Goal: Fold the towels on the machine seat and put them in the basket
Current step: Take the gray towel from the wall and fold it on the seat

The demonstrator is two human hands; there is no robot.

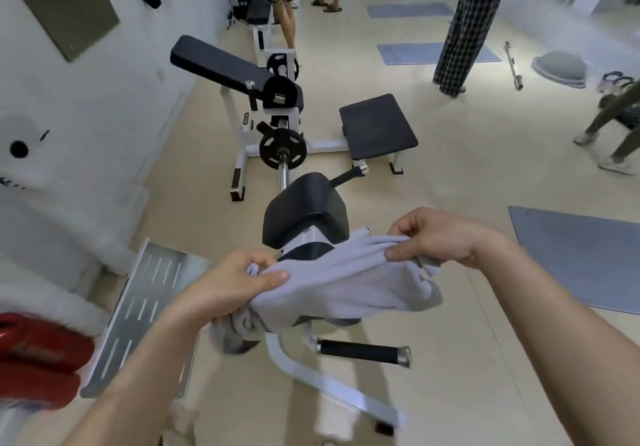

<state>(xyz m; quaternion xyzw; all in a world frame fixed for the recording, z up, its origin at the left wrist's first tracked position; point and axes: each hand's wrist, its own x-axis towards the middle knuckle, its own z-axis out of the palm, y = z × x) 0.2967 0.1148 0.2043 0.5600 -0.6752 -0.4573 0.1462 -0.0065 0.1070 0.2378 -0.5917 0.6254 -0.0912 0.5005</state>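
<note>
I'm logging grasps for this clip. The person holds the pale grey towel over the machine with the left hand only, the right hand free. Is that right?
No, the right hand is not free. The head view shows it pinching one end of the pale grey towel while the left hand grips the other, over the machine.

My left hand (pixel 239 282) and my right hand (pixel 436 234) are both bare, with plain fingers (pixel 412 226) and short, rounded nails; the nail on my left thumb (pixel 275 276) shows clearest. My left forearm (pixel 138 386) and my right forearm (pixel 561 324) are uncovered all the way to the bottom edge of the view, slim and smooth, and the bone at my right wrist (pixel 481 249) stands out as a small bump.
</note>
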